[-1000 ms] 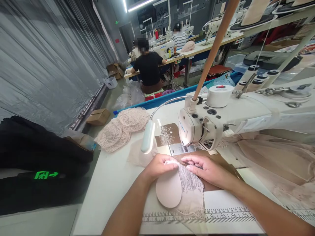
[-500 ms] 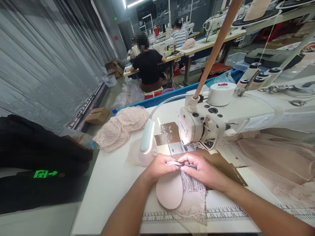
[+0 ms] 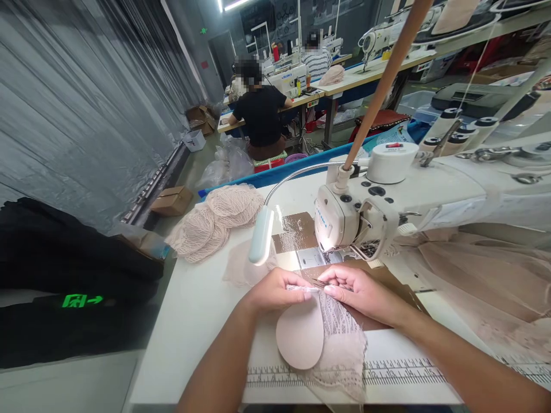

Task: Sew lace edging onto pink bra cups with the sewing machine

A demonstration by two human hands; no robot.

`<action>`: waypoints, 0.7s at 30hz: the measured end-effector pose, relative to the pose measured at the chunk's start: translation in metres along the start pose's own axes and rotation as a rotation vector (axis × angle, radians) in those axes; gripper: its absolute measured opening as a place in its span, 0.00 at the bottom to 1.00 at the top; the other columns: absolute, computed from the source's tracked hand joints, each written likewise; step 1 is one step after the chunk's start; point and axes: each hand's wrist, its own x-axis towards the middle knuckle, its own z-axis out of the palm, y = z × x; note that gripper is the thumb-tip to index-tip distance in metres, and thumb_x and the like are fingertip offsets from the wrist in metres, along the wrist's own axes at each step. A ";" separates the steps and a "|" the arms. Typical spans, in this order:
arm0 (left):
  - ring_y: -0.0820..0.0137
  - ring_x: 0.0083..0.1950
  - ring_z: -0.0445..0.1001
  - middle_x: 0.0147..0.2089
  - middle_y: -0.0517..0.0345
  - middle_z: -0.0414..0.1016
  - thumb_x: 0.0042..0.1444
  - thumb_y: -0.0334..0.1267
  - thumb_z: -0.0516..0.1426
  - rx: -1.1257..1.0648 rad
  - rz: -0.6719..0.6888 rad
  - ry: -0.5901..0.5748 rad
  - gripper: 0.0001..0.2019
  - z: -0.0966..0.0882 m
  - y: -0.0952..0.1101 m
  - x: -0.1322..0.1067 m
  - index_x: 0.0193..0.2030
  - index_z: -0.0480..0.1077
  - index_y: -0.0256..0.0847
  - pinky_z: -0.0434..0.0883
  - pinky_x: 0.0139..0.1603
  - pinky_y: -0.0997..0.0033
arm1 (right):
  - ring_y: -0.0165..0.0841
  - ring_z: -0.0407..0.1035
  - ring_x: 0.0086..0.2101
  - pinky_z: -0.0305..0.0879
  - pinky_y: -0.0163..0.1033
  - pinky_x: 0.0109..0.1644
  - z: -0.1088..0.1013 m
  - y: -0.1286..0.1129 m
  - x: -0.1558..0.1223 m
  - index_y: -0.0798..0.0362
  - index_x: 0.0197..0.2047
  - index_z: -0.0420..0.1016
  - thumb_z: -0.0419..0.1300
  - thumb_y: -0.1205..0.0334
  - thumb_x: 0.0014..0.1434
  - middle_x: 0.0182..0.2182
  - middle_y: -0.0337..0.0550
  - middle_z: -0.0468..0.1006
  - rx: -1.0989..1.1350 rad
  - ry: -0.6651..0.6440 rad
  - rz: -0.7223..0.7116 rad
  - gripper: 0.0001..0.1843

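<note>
In front of the sewing machine, my left hand pinches the upper edge of a beige lace piece. A smooth, pale pink bra cup hangs below those fingers, against the lace. My right hand is closed just to the right, thumb and finger at the same lace edge. Slim dark metal tips, seemingly of thread snips, stick out from its fingers; the rest of the tool is hidden in the palm. The hands nearly touch.
Lace cups lie stacked at the table's left, near a sheer piece under the lamp. Beige mesh fabric spreads at right. A printed ruler runs along the front edge. A person in black sits ahead.
The dark tool, which lay across between both hands, has drawn back into my right hand. My right thumb has come to the lace edge. The cup shows slightly farther right.
</note>
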 end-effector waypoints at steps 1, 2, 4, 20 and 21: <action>0.63 0.41 0.74 0.41 0.48 0.79 0.47 0.46 0.65 0.016 -0.006 0.014 0.17 -0.001 0.000 -0.001 0.40 0.79 0.35 0.68 0.43 0.66 | 0.34 0.71 0.35 0.68 0.41 0.40 -0.002 0.000 -0.001 0.52 0.40 0.74 0.56 0.57 0.58 0.34 0.41 0.76 -0.023 -0.006 -0.004 0.11; 0.63 0.40 0.74 0.39 0.48 0.79 0.47 0.46 0.65 0.023 -0.009 0.030 0.17 -0.002 -0.001 -0.001 0.39 0.79 0.35 0.68 0.42 0.66 | 0.35 0.71 0.35 0.68 0.41 0.40 -0.003 0.000 -0.001 0.52 0.40 0.74 0.56 0.56 0.58 0.34 0.41 0.76 -0.040 -0.017 -0.010 0.11; 0.65 0.38 0.73 0.37 0.49 0.79 0.46 0.46 0.65 0.021 -0.010 0.052 0.16 -0.001 -0.003 -0.001 0.37 0.79 0.35 0.68 0.40 0.67 | 0.35 0.71 0.37 0.68 0.41 0.42 -0.004 0.000 -0.002 0.52 0.40 0.74 0.57 0.57 0.58 0.36 0.42 0.76 -0.047 -0.049 -0.026 0.10; 0.67 0.36 0.72 0.35 0.51 0.78 0.46 0.48 0.65 0.011 0.026 0.061 0.18 0.014 -0.006 0.009 0.37 0.78 0.35 0.67 0.39 0.69 | 0.36 0.72 0.39 0.69 0.41 0.42 0.010 0.002 0.001 0.52 0.48 0.69 0.59 0.53 0.58 0.39 0.43 0.75 0.154 0.014 -0.003 0.17; 0.65 0.38 0.73 0.38 0.50 0.78 0.46 0.48 0.65 0.021 0.039 0.051 0.18 0.013 -0.006 0.009 0.38 0.78 0.35 0.68 0.41 0.68 | 0.37 0.72 0.39 0.69 0.41 0.42 0.011 0.003 0.002 0.51 0.49 0.69 0.61 0.54 0.56 0.38 0.43 0.75 0.153 0.016 0.004 0.19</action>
